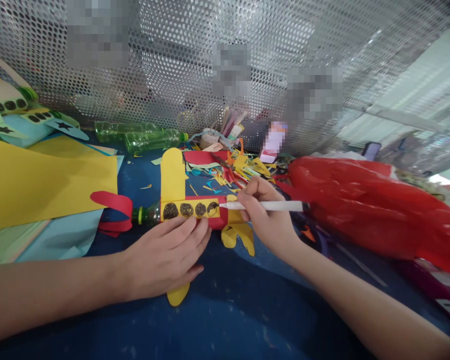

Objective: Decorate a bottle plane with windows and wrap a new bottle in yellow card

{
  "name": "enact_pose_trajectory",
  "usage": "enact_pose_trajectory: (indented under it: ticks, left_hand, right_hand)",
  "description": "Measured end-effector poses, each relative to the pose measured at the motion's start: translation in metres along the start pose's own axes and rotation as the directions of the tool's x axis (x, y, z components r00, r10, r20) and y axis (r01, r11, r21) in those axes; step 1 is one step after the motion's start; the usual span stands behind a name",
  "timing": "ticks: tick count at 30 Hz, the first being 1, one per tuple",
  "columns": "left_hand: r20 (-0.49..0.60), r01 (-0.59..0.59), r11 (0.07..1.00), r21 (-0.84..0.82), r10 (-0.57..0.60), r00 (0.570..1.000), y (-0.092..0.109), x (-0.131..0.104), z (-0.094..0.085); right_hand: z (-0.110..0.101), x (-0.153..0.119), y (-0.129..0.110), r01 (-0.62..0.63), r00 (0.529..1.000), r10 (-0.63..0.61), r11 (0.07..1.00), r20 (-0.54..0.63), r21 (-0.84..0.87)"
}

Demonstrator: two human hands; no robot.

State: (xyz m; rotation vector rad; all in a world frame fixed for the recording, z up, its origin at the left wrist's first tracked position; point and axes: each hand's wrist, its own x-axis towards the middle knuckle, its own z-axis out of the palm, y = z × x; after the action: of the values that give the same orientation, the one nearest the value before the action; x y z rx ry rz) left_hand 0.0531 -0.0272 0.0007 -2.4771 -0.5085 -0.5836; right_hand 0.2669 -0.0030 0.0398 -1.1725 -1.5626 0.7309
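Note:
A plastic bottle plane (222, 216) lies on its side, wrapped in red paper, with yellow paper wings and tail pieces. Along it runs a yellow strip with a row of black circles; the rightmost is only partly filled. My left hand (168, 255) lies on the near side of the bottle, fingers stretched out over it and thumb apart, partly covering the near wing. Pinched in my right hand (264, 215) is a white marker (281, 205), its tip at the rightmost circle. A red paper propeller (114, 202) sits by the green bottle neck at the left.
Sheets of yellow paper (52, 182) and finished paper planes (33, 125) lie at the left. Green bottles (150, 140) rest against the perforated metal wall (172, 65). Paper scraps (225, 175) litter the back of the blue table (225, 320). A red plastic bag (360, 210) bulges at right.

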Motion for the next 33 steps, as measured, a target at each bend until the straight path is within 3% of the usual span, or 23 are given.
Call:
enact_pose_trajectory:
  ticks: [16, 33]
  left_hand:
    - [0.015, 0.002, 1.000, -0.005, -0.002, 1.000, -0.0003, 0.0001, -0.0021]
    - [0.011, 0.001, 1.000, 0.012, -0.001, 1.000, -0.0003, 0.0002, -0.0022]
  right_hand:
    - [-0.0005, -0.0005, -0.0023, -0.027, 1.000, 0.027, 1.000, 0.005, 0.004]
    - [-0.0015, -0.0006, 0.0014, 0.027, 0.999, -0.026, 0.999, 0.042, -0.025]
